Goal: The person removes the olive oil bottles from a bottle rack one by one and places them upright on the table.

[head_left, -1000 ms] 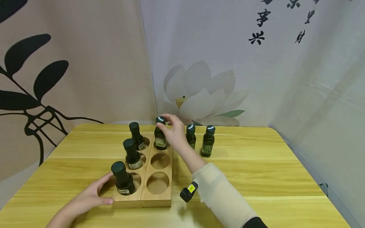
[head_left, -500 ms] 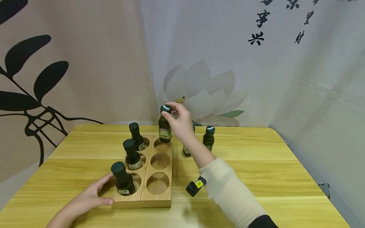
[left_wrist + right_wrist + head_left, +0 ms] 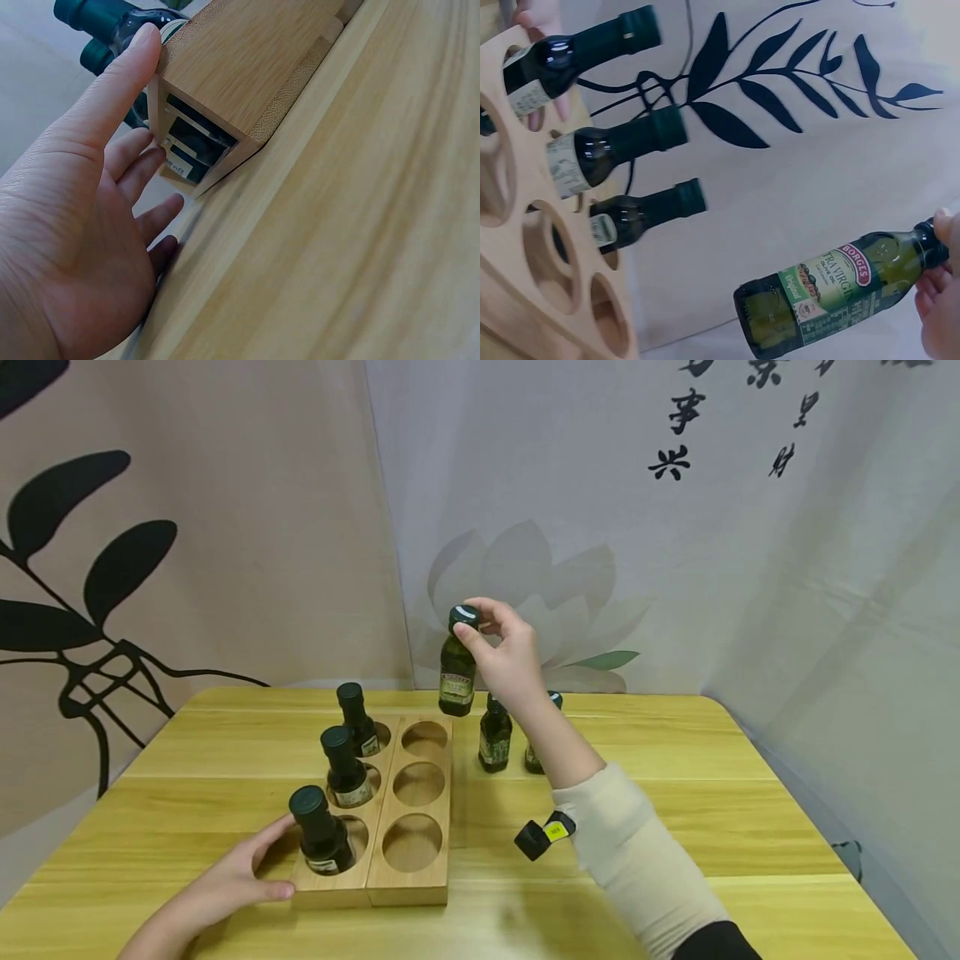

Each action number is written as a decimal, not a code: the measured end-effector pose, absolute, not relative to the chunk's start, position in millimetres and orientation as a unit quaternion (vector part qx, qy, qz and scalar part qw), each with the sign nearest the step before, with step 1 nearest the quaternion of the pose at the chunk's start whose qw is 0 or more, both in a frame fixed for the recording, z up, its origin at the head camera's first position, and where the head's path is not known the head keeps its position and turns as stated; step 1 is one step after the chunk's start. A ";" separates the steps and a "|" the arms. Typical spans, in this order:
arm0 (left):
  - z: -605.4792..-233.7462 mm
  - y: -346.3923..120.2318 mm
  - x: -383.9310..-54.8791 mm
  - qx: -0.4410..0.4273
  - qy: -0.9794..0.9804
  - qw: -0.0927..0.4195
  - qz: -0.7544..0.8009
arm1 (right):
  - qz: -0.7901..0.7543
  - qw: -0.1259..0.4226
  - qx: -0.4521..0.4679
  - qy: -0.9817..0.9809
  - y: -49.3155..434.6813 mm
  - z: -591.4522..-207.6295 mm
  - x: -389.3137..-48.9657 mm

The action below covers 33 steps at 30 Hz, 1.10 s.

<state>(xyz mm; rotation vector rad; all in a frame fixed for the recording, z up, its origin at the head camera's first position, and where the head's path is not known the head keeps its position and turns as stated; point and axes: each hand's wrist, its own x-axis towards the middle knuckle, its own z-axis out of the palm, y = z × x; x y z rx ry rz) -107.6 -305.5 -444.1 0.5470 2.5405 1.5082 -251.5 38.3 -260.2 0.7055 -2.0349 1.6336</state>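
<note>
My right hand (image 3: 510,652) holds a small olive oil bottle (image 3: 457,672) by its dark cap, upright in the air above the far end of the wooden bottle rack (image 3: 408,893). Its green label reads Borges in the right wrist view. The rack has two rows of round holes. Three dark bottles, the nearest being a green-capped bottle (image 3: 324,835), stand in the left row; the right row's three holes hold nothing. My left hand (image 3: 232,881) rests at the rack's near left corner, thumb against the edge and fingers spread along the side, as the left wrist view also shows.
Right of the rack stand two more olive oil bottles: one bottle (image 3: 495,739) beside my right forearm, another bottle (image 3: 532,760) partly hidden behind it. The wooden table (image 3: 712,827) ends at a printed curtain (image 3: 300,527) behind. A black wrist camera (image 3: 543,835) hangs from my right sleeve.
My right hand has lifted the olive oil bottle out of the far right hole of the rack and moved it up and to the right. The left hand stays at the rack.
</note>
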 end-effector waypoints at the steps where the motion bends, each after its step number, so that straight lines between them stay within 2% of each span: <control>1: -444.3 -305.5 -107.7 0.183 0.844 0.066 0.500 | 0.590 0.219 0.255 -0.734 40.9 -257.6 -250.6; 10: -444.5 -306.9 -107.8 0.171 0.852 0.072 0.490 | 0.587 0.245 0.266 -0.725 65.6 -242.4 -245.6; 18: -443.7 -306.7 -107.7 0.175 0.848 0.071 0.495 | 0.577 0.241 0.251 -0.739 92.5 -233.4 -240.8; 33: -441.8 -306.3 -107.7 0.178 0.842 0.075 0.504 | 0.541 0.282 0.222 -0.761 147.5 -231.9 -244.9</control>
